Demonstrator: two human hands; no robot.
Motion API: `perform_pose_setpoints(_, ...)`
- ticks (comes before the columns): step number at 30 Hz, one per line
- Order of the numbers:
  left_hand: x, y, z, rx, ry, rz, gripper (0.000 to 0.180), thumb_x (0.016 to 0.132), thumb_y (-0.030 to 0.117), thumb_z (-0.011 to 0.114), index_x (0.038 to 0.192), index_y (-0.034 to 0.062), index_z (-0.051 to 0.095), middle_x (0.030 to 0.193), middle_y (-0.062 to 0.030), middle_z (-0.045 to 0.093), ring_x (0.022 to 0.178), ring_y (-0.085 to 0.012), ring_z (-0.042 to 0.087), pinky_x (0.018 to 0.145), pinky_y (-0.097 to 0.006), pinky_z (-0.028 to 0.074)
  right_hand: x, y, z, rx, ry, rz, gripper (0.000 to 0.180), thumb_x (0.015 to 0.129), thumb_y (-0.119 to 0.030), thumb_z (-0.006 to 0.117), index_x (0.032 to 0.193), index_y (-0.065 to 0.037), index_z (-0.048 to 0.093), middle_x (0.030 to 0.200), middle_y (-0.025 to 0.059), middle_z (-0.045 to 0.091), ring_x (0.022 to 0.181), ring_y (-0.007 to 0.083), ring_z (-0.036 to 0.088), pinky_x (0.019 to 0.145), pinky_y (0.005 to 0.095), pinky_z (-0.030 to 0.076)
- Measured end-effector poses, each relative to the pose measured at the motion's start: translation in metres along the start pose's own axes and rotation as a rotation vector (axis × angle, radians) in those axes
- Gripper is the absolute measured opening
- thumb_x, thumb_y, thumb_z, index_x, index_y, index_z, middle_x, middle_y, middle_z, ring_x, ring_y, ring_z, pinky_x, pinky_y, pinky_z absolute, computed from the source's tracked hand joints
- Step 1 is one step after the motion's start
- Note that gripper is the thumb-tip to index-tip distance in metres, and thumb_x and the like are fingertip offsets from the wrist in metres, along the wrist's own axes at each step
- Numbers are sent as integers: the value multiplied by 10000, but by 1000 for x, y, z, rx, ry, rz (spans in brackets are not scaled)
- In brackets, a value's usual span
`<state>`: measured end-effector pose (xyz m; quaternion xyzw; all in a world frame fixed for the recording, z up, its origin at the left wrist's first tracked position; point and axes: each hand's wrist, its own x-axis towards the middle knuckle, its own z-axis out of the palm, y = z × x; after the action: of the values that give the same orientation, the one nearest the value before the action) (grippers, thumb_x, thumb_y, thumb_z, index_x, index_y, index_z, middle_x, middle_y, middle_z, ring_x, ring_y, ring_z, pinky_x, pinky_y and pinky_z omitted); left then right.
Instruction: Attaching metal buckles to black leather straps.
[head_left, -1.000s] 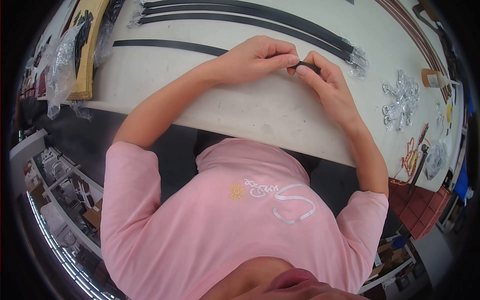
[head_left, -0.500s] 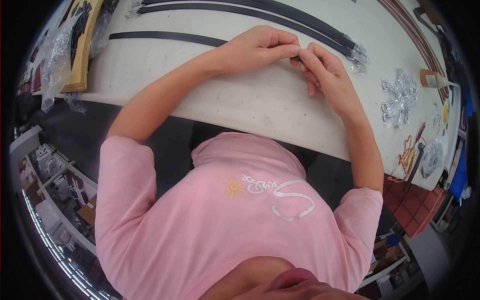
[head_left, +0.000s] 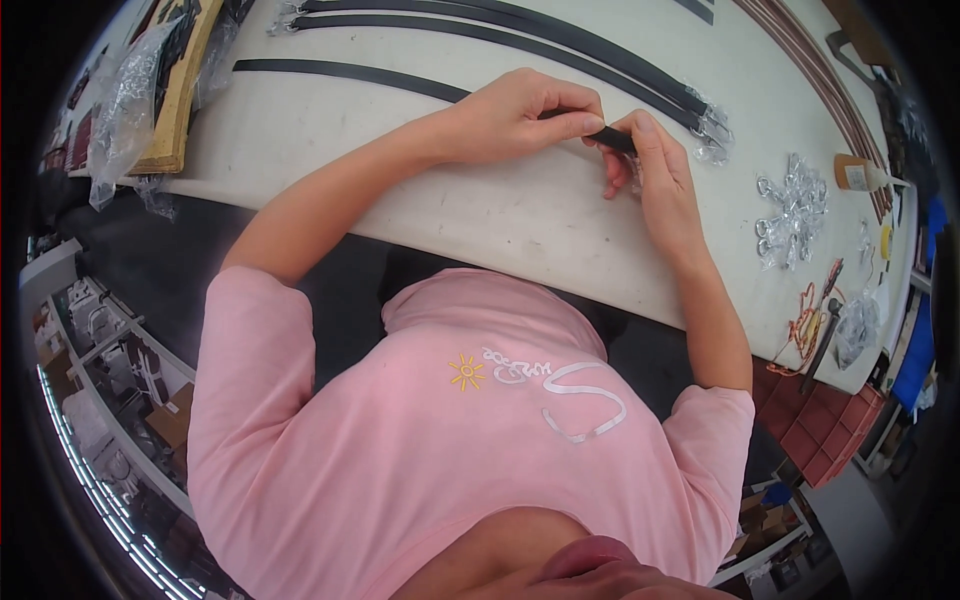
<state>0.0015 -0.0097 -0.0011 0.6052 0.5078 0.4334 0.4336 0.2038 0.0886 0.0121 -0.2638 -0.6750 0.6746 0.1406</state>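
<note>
A long black strap lies across the table and runs under my left wrist; its end part rises between my two hands. My left hand pinches the strap between thumb and fingers. Close beside it on the right, my right hand grips the strap's end, with the thumb on top and the other fingers curled below. A short stretch of strap shows between the thumbs. Something pale and shiny peeks out beneath the right fingers, too hidden to name. Beyond my hands lie finished-looking black straps with plastic-wrapped metal clasps at their ends.
Metal clasps in clear plastic lie right on the white table, near a brownish-orange bottle, orange cord and brown strips. At left stands a yellow-edged board with plastic. A red crate sits below the right edge.
My hands have come slightly nearer to me and moved apart a little, so more of the strap shows between them. The right thumb now lies along the strap's end.
</note>
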Motion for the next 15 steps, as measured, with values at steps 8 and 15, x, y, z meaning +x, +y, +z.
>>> perform_pose_setpoints(8, 6, 15, -1, 82, -41, -109, 276, 1047, 253, 530, 910, 21, 591, 716, -19, 497, 670, -119, 419, 615, -290, 368, -2, -1, -20, -125, -54, 81, 334, 1097, -343, 469, 947, -58, 557, 778, -7, 525, 677, 71, 497, 593, 237, 466)
perform_pose_setpoints(15, 18, 16, 0, -31, -110, -171, 211, 987, 201, 524, 868, 28, 541, 711, -19, 509, 682, -125, 440, 624, -303, 380, 1, -1, -19, -128, -33, 60, 308, 1090, -316, 490, 935, -56, 547, 755, -8, 505, 642, 68, 477, 572, 232, 449)
